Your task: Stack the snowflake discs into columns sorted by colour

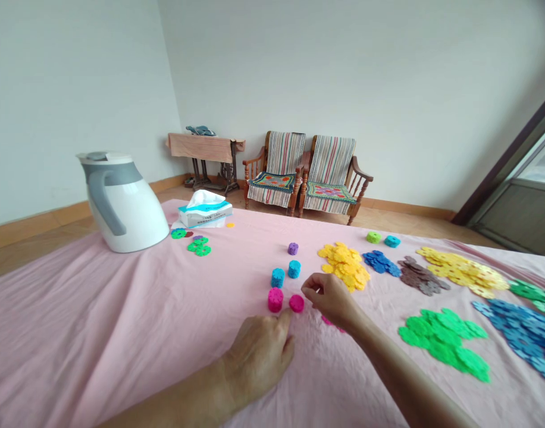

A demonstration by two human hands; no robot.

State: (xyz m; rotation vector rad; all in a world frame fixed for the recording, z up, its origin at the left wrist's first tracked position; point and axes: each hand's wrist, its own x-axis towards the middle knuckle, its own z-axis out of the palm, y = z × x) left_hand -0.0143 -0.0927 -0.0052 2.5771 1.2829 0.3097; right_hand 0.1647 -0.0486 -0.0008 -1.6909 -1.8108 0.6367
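My left hand [259,353] rests on the pink cloth [121,333], fingers curled, its fingertips just below a tall pink stack of discs [275,299]. A shorter pink stack [296,303] stands beside it. Over a few loose pink discs [330,323], my right hand [330,299] has its fingers bent and pinched together; what they hold is hidden. Two blue stacks [278,277] [294,268] and a purple stack [293,248] stand just beyond.
Piles of loose discs lie to the right: yellow [346,263], blue [382,263], brown [422,276], green [446,342], yellow [466,270]. A white kettle [121,202] and a tissue pack [204,211] stand at the left. Two wooden chairs [306,175] are behind.
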